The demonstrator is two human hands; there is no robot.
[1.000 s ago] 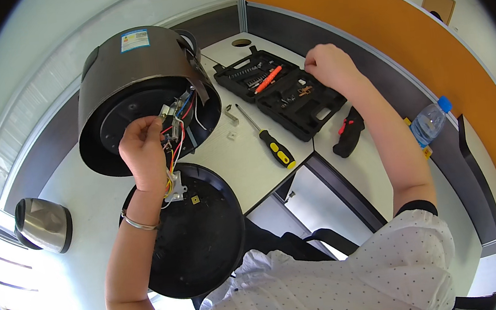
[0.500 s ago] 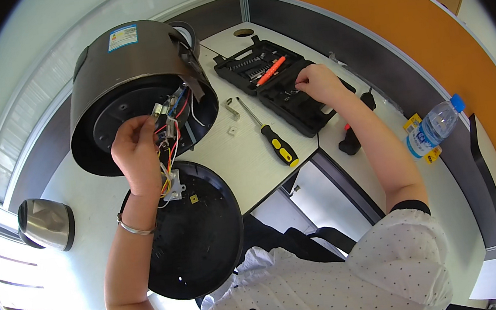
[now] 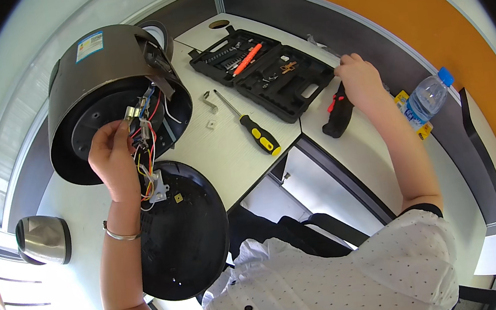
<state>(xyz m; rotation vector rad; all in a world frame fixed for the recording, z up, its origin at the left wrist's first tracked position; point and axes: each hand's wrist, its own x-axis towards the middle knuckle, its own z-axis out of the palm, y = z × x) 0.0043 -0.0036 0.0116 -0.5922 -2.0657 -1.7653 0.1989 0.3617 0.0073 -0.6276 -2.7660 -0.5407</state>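
A dark round appliance body (image 3: 94,68), resembling a rice cooker, lies on its side with its underside facing me. Wires (image 3: 152,147) spill from it. At its opening, my left hand (image 3: 114,161) pinches a small silver metal bracket (image 3: 130,112). Below lies the round black base cover (image 3: 184,242), with a wired metal plate (image 3: 157,187) at its rim and a small brass-coloured square (image 3: 179,198) on it. My right hand (image 3: 363,83) is over the upper end of a black-and-red power screwdriver (image 3: 338,113). Its fingers are curled; what they grip is hidden.
An open black tool case (image 3: 269,70) holds bits, an orange-red pen-like tool (image 3: 247,59) and small metal pieces. Nearer me lies a black-and-yellow screwdriver (image 3: 258,132) beside a bent metal strip (image 3: 208,102). A water bottle (image 3: 428,97) is far right; a metallic kettle-like vessel (image 3: 45,239) is left.
My right hand has moved right, from above the tool case to the power screwdriver. Small copper-coloured pieces now show in the case. My left hand stays at the bracket; the view has shifted.
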